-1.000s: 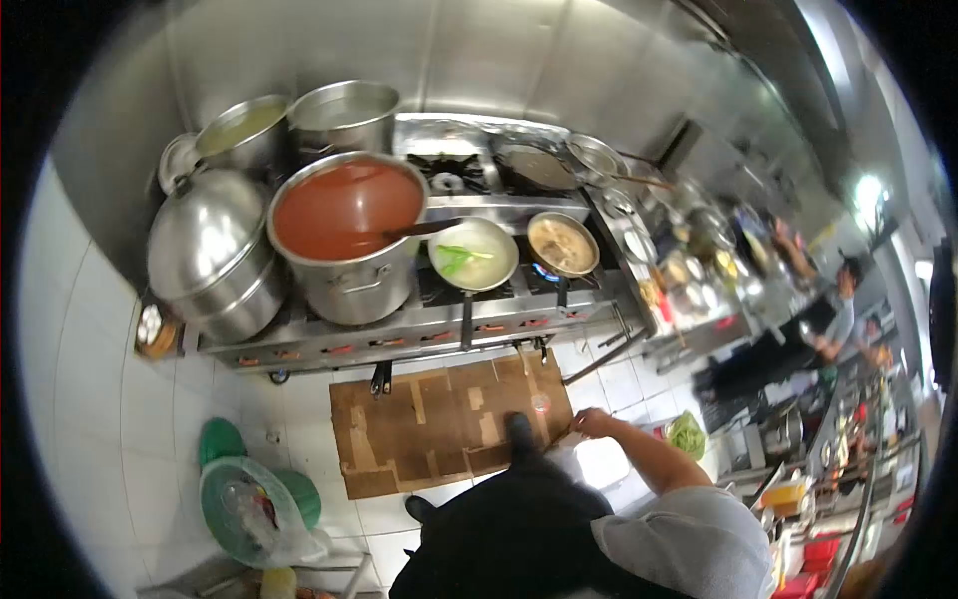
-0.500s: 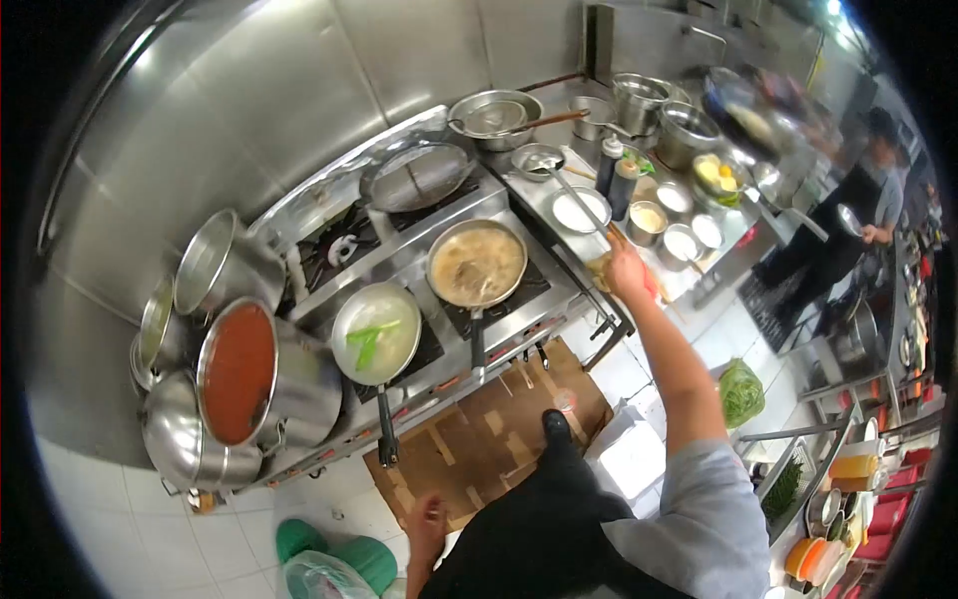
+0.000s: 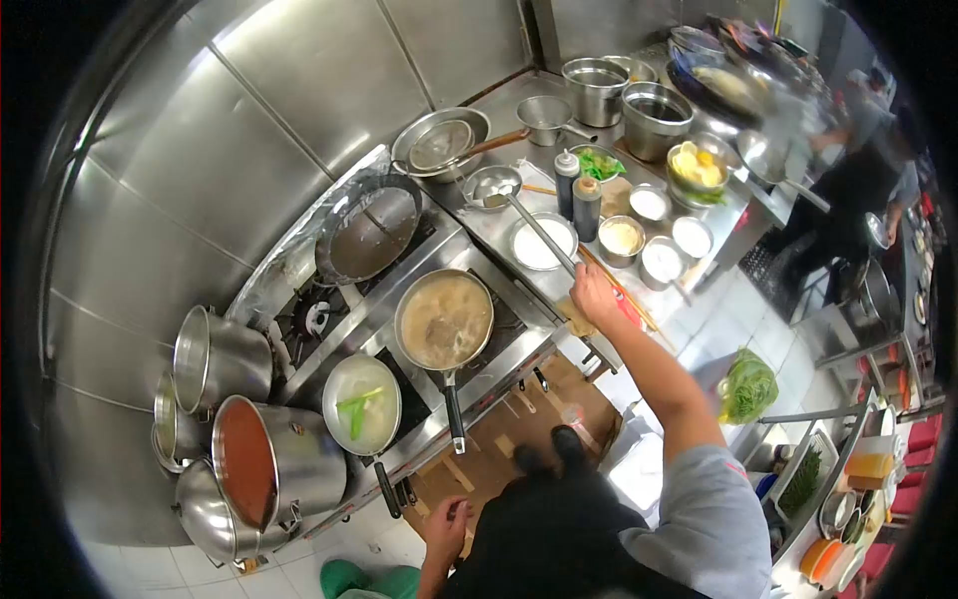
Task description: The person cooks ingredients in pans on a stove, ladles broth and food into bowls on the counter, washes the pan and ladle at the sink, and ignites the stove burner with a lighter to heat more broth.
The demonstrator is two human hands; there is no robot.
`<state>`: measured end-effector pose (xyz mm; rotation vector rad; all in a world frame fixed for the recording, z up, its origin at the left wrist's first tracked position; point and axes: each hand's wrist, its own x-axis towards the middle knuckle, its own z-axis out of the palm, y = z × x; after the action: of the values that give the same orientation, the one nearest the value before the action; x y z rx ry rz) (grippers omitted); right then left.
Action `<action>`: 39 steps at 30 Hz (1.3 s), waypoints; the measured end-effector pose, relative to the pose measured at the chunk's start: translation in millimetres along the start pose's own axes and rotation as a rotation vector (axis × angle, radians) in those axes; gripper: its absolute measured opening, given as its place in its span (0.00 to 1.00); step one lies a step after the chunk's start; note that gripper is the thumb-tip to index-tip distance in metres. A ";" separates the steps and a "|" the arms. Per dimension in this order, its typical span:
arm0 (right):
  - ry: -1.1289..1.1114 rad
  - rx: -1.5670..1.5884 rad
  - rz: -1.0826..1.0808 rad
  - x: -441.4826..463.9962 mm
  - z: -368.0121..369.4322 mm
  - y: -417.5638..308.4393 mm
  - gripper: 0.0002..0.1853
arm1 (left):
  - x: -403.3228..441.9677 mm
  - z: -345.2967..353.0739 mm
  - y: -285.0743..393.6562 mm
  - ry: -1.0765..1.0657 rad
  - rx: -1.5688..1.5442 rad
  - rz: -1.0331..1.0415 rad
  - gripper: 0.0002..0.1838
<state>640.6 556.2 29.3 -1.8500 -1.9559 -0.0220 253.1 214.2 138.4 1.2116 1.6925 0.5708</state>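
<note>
My right hand (image 3: pixel 595 294) is closed around the long handle of a ladle (image 3: pixel 539 232). The ladle's bowl end (image 3: pixel 492 186) is over the counter, beside a wide bowl of white contents (image 3: pixel 544 243). Down by the apron, my left hand (image 3: pixel 447 523) hangs with loosely curled fingers and nothing visible in it. On the stove, a frying pan (image 3: pixel 445 319) holds brownish liquid with a lump in it. Nearer the stockpots, a second pan (image 3: pixel 362 404) has pale liquid and green pieces. Neither hand touches the pans.
A stockpot of red sauce (image 3: pixel 245 464) stands left of the pans, and an empty wok (image 3: pixel 369 232) sits behind. Squeeze bottles (image 3: pixel 587 208) and small tubs (image 3: pixel 621 240) crowd the counter. Another person (image 3: pixel 848 190) is at the right. Flattened cardboard (image 3: pixel 529 424) covers the floor.
The view has shifted, bringing the counter nearer. My right hand still grips the ladle, whose bowl end stays by the wide bowl. My left hand remains low beside the apron.
</note>
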 end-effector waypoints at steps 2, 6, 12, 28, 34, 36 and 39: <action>0.011 0.091 0.055 -40.4 -22.7 -11.7 0.15 | 20.1 5.7 24.4 -0.070 0.038 0.108 0.11; -0.038 0.427 0.235 -144.2 -50.7 -25.0 0.20 | 81.3 40.9 44.8 -0.359 -0.152 0.246 0.16; -0.108 1.012 0.334 -210.6 -102.3 -142.6 0.16 | 173.9 116.5 165.8 -0.796 -0.495 0.305 0.27; 0.448 0.585 0.435 -74.6 -110.8 125.7 0.09 | 156.1 64.6 221.2 -0.603 -0.021 -0.195 0.11; 0.474 1.051 0.772 -80.0 -108.0 117.5 0.18 | 147.4 88.3 216.8 -0.617 -0.019 -0.309 0.11; 0.516 1.174 0.817 -88.9 -98.5 129.4 0.19 | 147.2 91.5 224.6 -0.609 0.004 -0.299 0.11; 0.556 1.266 0.861 -90.5 -109.0 138.3 0.22 | 150.2 96.3 240.5 -0.611 0.049 -0.287 0.10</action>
<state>805.8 451.0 58.3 -1.3406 -0.3941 0.6965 440.1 432.6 222.0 1.0142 1.3183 -0.0256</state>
